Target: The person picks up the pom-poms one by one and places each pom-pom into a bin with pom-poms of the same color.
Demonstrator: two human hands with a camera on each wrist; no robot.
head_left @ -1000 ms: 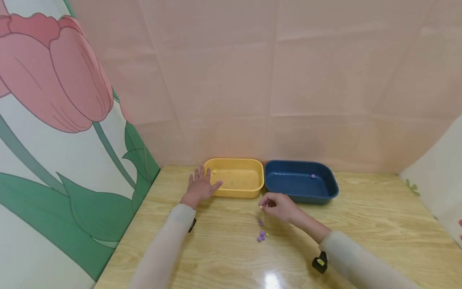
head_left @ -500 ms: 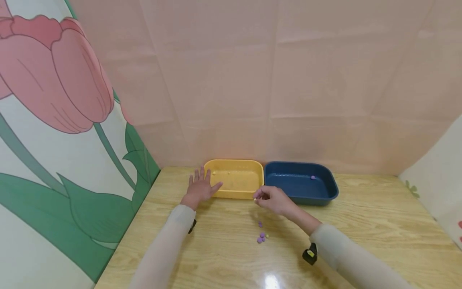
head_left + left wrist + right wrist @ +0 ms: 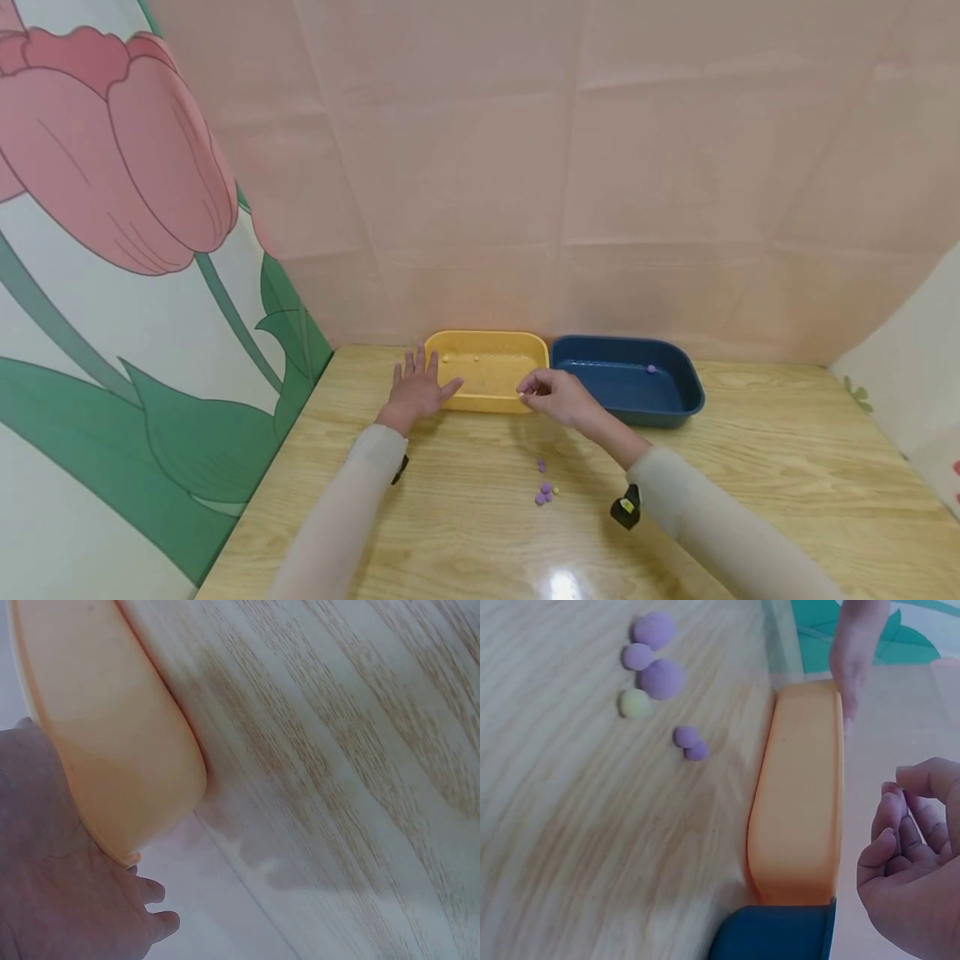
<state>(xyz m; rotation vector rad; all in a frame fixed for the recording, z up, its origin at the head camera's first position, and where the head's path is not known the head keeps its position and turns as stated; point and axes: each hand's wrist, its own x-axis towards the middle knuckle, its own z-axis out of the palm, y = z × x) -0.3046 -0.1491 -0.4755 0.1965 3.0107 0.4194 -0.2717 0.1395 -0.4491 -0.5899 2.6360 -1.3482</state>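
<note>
My left hand (image 3: pixel 415 393) rests with spread fingers on the left end of a yellow tray (image 3: pixel 487 403). In the left wrist view its palm lies along the tray's rim. Above the tray's front right corner, my right hand (image 3: pixel 558 398) pinches a tiny pale yellow pompom (image 3: pixel 522 395) between thumb and fingertips. Two small yellow pompoms lie inside the tray. On the table in front are several purple pompoms (image 3: pixel 661 679) and one yellow pompom (image 3: pixel 634 703), with a pair of smaller purple pompoms (image 3: pixel 691 743) nearer the tray.
A dark blue tray (image 3: pixel 611 385) stands right beside the yellow one, holding a purple pompom (image 3: pixel 651 368). Both trays sit at the back of the wooden table (image 3: pixel 787 450), against a pink sheet (image 3: pixel 660 167). A tulip mural (image 3: pixel 150 167) covers the left wall.
My right hand has moved forward and left with the yellow pompom, from in front of the trays to over the yellow tray's edge. My left hand has stayed put.
</note>
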